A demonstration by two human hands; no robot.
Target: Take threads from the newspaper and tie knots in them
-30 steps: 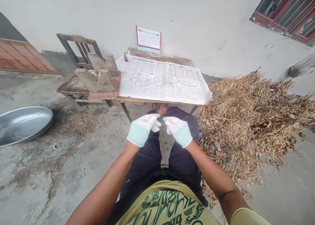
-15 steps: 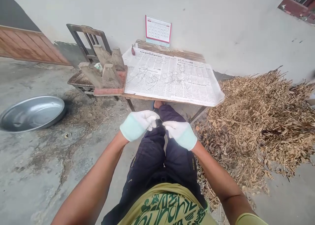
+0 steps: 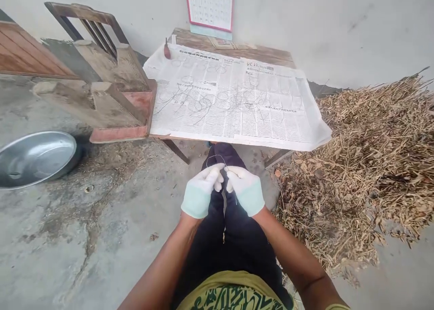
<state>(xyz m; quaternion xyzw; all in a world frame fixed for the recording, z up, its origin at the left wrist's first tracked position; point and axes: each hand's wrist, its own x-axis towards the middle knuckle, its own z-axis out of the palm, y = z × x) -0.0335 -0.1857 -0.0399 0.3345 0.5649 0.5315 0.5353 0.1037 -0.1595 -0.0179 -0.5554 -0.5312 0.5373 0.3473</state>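
Both of my hands wear white gloves with pale green cuffs and meet above my lap. My left hand (image 3: 202, 188) is closed, its fingertips pinching a thin wire (image 3: 216, 155) that arches in a small loop above the fingers. The fingertips of my right hand (image 3: 245, 187) pinch the same wire close beside, and a thin end hangs below that hand. Beyond them, thin wire loops (image 3: 200, 104) and loose strands lie spread over newspaper sheets (image 3: 285, 135) on a wooden table (image 3: 267, 55).
A red-handled pointed tool (image 3: 167, 51) and a desk calendar (image 3: 210, 9) are at the table's back. An upturned wooden stool (image 3: 118, 134) sits at the left, before a chair (image 3: 84, 12). A metal basin (image 3: 40, 154) is on the floor; dry stalks (image 3: 373, 165) are heaped right.
My hands have come closer together, and the wire now arches above the fingertips. The view has shifted nearer to the table.
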